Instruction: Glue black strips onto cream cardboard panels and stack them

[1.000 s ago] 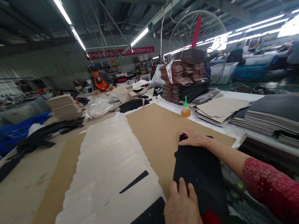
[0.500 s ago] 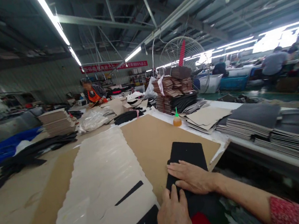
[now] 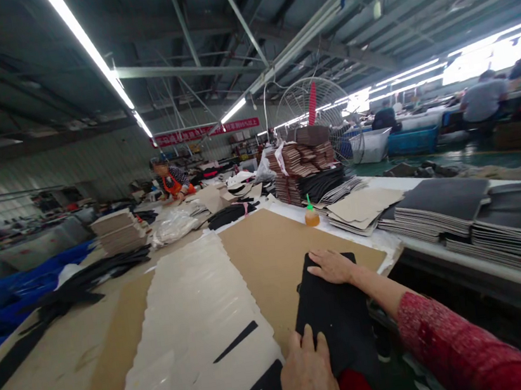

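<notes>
Head view: locate black sheet (image 3: 332, 313) overlapping brown board (image 3: 260, 249). Note right hand (image 3: 331, 266) on far end, left hand (image 3: 310, 374) on left edge, fingers loosely spread, no grip visible. Treat as probably light, flexible; lift by opposite edges.

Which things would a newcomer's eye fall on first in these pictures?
First, probably, the right hand lying on the far part of a black panel, with the left hand at its left edge. To their left, a long row of overlapping pale sheets stretches away. Beyond the hands stands a bottle with a bright green tip.
</notes>
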{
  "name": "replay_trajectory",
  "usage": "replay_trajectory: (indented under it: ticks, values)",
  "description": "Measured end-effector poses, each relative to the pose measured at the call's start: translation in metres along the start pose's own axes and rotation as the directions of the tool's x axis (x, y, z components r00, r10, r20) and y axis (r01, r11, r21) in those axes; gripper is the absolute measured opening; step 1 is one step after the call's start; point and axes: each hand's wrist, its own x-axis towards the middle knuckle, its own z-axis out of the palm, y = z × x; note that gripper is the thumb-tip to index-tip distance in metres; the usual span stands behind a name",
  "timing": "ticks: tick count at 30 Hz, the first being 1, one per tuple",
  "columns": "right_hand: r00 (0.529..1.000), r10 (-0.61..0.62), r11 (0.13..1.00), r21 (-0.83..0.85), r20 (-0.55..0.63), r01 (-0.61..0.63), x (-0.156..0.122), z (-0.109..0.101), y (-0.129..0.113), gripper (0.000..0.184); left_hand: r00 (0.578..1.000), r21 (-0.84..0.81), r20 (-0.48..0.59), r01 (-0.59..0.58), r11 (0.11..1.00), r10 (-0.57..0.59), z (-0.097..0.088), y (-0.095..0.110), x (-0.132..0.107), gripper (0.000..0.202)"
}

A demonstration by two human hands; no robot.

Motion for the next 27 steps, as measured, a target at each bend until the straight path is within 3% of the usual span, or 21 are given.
replay_trajectory:
  ticks: [4,7,13,19,25,27]
  values:
    - [0.980,-0.187,0.982,0.035,0.067,0.185,-0.032,0.015,-0.025,0.060,0.999,-0.004,-0.006,-0.041,0.999,0.041,-0.003,0.000,-0.002,0.064]
    - [0.947,-0.307,0.951,0.080,0.099,0.300,-0.039,0.018,-0.023,0.058,1.000,0.006,-0.008,-0.025,1.000,0.025,-0.005,0.001,-0.003,0.064]
    - [0.996,-0.093,0.996,0.006,-0.008,0.093,0.006,0.013,0.004,0.066,0.999,-0.023,0.003,-0.039,0.999,0.039,-0.005,0.000,-0.003,0.065]
    - [0.975,-0.216,0.976,0.001,0.048,0.216,0.009,0.023,-0.006,0.069,0.999,-0.029,-0.001,-0.046,0.999,0.046,-0.009,0.001,-0.004,0.067]
    - [0.998,-0.061,0.997,-0.039,0.009,0.061,0.018,0.020,-0.005,0.079,0.998,-0.072,0.029,-0.046,0.996,0.048,-0.013,0.001,-0.005,0.068]
    - [0.985,-0.164,0.986,-0.026,0.049,0.165,0.012,0.027,-0.015,0.080,0.998,-0.065,0.036,-0.057,0.996,0.059,-0.014,0.001,-0.004,0.068]
